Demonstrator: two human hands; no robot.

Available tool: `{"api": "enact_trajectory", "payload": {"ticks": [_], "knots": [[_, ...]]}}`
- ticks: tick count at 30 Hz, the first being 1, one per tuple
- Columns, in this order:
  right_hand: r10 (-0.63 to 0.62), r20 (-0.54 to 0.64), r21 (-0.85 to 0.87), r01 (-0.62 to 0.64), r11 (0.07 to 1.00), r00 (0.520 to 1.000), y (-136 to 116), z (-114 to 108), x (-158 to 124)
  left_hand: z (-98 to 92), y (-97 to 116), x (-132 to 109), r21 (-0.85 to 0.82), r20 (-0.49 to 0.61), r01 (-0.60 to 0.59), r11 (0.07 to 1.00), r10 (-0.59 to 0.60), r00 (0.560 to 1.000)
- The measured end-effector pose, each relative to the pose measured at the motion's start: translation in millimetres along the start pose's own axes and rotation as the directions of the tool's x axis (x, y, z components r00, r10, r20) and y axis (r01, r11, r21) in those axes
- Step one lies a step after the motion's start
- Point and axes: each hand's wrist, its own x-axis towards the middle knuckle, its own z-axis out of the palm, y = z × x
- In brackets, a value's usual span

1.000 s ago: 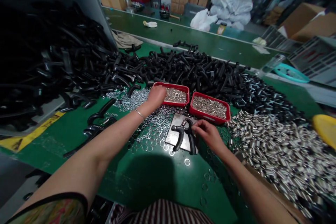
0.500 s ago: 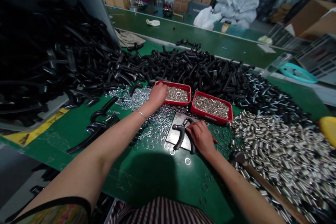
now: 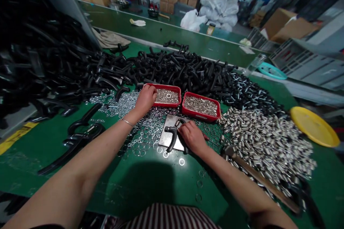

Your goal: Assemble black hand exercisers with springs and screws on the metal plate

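Observation:
My left hand [image 3: 146,98] reaches into the left end of a red tray [image 3: 180,96] of small metal pieces. Its fingers are bent together at the tray's corner, and what they pinch is hidden. Over a square metal plate [image 3: 164,137], my right hand [image 3: 192,136] has its fingers closed on a black curved handle [image 3: 173,139] with a short metal sleeve at its upper end. Part of the handle is under the hand. Beside the first tray, a second red tray [image 3: 201,116] holds small metal pins. Flat metal rings [image 3: 182,161] lie around the plate.
Black handles [image 3: 182,68] are heaped behind the trays and at the left. Metal sleeves [image 3: 263,139] are piled at the right, with a hammer [image 3: 263,179] in front. Two joined black parts [image 3: 72,143] lie left of my left forearm. A yellow lid [image 3: 314,126] rests far right.
The whole view has swung to the right, so the bench appears further left. Both hands stay in nearly the same places, at the tray and on the handle.

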Motion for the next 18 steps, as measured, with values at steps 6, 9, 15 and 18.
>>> {"api": "enact_trajectory", "payload": {"ticks": [6,9,15,18], "knots": [[0.016,0.037,-0.010,-0.015,1.000,0.999,-2.2,-0.9,3.8,-21.9,27.4,-27.8,-0.283,-0.167,0.134,0.950,-0.186,0.968],[0.039,0.080,0.055,-0.043,0.998,0.996,-3.7,-7.2,9.6,-33.7,54.5,-64.9,-0.444,-0.013,0.224,0.867,-0.256,0.966],[0.228,-0.013,0.219,-0.220,0.951,0.973,37.8,-67.8,-59.8,-65.7,57.4,-119.9,-0.647,0.350,0.536,0.542,-0.413,0.841],[0.279,0.102,-0.079,-0.272,0.959,0.955,70.1,-99.8,-146.2,-81.0,45.9,-128.4,-0.664,0.370,0.545,0.512,-0.408,0.835]]}}
